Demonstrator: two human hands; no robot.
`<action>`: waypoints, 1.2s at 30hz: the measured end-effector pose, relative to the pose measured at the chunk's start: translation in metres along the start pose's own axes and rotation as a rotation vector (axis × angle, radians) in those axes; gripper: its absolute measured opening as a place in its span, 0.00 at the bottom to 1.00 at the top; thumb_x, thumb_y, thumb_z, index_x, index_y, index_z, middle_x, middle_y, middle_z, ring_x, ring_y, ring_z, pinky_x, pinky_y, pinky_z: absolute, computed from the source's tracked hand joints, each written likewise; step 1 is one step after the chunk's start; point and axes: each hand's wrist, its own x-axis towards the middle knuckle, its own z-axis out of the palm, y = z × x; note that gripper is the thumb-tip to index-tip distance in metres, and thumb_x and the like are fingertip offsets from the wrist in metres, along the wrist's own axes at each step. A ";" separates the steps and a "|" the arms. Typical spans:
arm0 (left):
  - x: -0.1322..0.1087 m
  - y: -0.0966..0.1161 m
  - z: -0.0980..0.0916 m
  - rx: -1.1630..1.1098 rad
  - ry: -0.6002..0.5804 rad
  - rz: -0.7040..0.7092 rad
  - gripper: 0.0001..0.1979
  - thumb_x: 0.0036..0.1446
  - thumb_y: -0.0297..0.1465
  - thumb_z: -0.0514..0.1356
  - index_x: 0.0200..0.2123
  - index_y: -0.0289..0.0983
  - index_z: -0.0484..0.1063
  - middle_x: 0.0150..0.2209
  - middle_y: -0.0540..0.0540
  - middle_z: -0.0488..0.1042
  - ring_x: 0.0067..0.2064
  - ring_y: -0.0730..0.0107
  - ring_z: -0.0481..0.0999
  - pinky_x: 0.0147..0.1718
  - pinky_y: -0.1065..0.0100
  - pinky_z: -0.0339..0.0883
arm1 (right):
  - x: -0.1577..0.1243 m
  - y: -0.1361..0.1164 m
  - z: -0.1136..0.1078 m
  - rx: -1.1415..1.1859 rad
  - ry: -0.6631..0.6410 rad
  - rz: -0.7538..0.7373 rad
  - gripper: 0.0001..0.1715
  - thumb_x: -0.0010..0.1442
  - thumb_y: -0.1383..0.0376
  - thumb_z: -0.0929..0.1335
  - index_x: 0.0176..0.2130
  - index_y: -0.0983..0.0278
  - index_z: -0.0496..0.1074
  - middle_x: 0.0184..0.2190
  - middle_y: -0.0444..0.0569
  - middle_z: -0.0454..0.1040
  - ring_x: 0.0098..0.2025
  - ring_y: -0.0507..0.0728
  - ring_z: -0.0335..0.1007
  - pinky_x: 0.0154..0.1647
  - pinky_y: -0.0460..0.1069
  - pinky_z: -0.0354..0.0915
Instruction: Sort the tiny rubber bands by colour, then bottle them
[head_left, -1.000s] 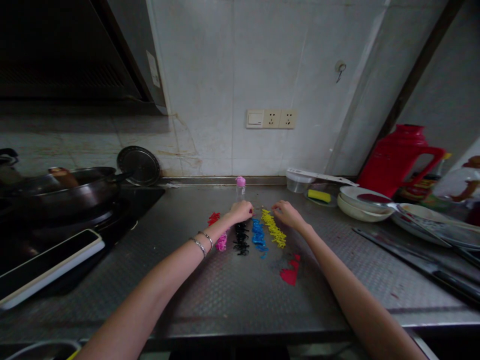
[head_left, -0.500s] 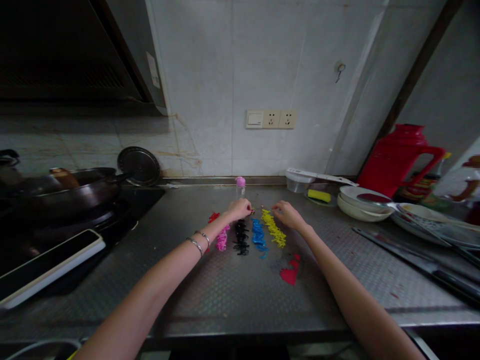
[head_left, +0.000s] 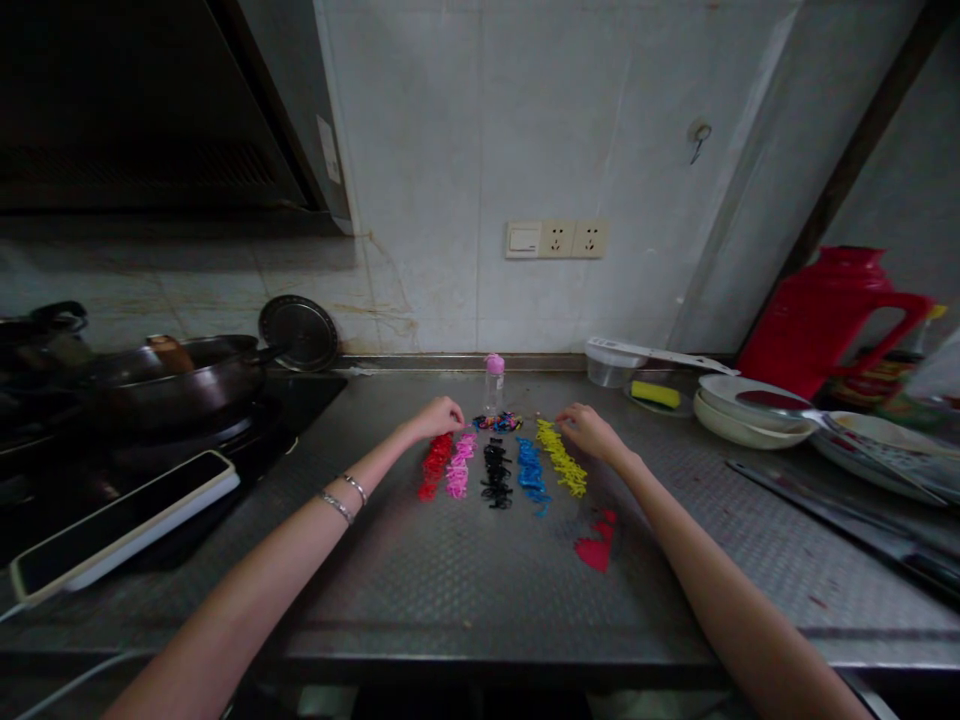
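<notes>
Small coloured pieces lie sorted in rows on the steel counter [head_left: 465, 580]: a red row [head_left: 433, 467], a pink row [head_left: 457, 465], a black row [head_left: 495, 474], a blue row [head_left: 531, 470] and a yellow row [head_left: 562, 458]. A small mixed heap [head_left: 496, 422] sits behind them, near a little clear bottle with a pink cap [head_left: 493, 378]. My left hand [head_left: 437, 416] is curled at the top of the red row, fingers pinched together. My right hand [head_left: 590, 430] rests at the top of the yellow row, fingers bent and pinched.
A red paper scrap [head_left: 596, 545] lies near my right forearm. A wok [head_left: 180, 375] and a lid [head_left: 298, 333] stand on the stove at left, with a phone [head_left: 124, 520] in front. Bowls [head_left: 742, 410], a sponge [head_left: 655, 393], a red jug [head_left: 825, 310] and knives [head_left: 847, 515] crowd the right.
My left hand has moved left from the mixed heap to the head of the red row, uncovering the heap. The camera has shifted slightly. My right hand stays by the yellow row.
</notes>
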 end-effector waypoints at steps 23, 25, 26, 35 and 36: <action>-0.024 -0.008 -0.008 -0.201 0.009 0.024 0.14 0.46 0.33 0.56 0.32 0.30 0.77 0.27 0.44 0.76 0.27 0.73 0.69 0.26 0.74 0.59 | 0.029 -0.056 -0.004 -0.086 -0.165 -0.078 0.15 0.58 0.62 0.62 0.42 0.63 0.73 0.41 0.53 0.70 0.46 0.57 0.63 0.44 0.46 0.59; -0.026 -0.011 -0.008 -0.206 0.022 0.030 0.14 0.47 0.33 0.57 0.32 0.31 0.77 0.28 0.44 0.76 0.28 0.72 0.70 0.27 0.74 0.60 | 0.032 -0.063 0.000 -0.105 -0.180 -0.051 0.15 0.58 0.61 0.62 0.42 0.63 0.73 0.42 0.53 0.70 0.47 0.58 0.63 0.43 0.46 0.60; -0.027 -0.012 -0.008 -0.210 0.028 0.032 0.14 0.47 0.33 0.57 0.32 0.31 0.77 0.28 0.44 0.76 0.28 0.72 0.70 0.28 0.74 0.60 | 0.033 -0.065 0.002 -0.111 -0.188 -0.038 0.15 0.58 0.61 0.63 0.42 0.62 0.74 0.42 0.54 0.70 0.47 0.58 0.63 0.43 0.46 0.60; -0.028 -0.018 -0.007 -0.235 0.051 0.039 0.15 0.48 0.34 0.56 0.32 0.30 0.77 0.28 0.43 0.76 0.28 0.72 0.71 0.28 0.73 0.61 | 0.035 -0.069 0.006 -0.144 -0.177 -0.012 0.14 0.58 0.63 0.62 0.40 0.62 0.74 0.42 0.54 0.71 0.47 0.60 0.64 0.40 0.48 0.62; -0.028 -0.018 -0.008 -0.238 0.051 0.041 0.15 0.48 0.34 0.56 0.32 0.29 0.77 0.28 0.43 0.76 0.29 0.72 0.71 0.29 0.73 0.61 | 0.036 -0.069 0.005 -0.146 -0.173 -0.017 0.14 0.58 0.63 0.62 0.39 0.62 0.74 0.41 0.54 0.71 0.47 0.60 0.64 0.40 0.48 0.62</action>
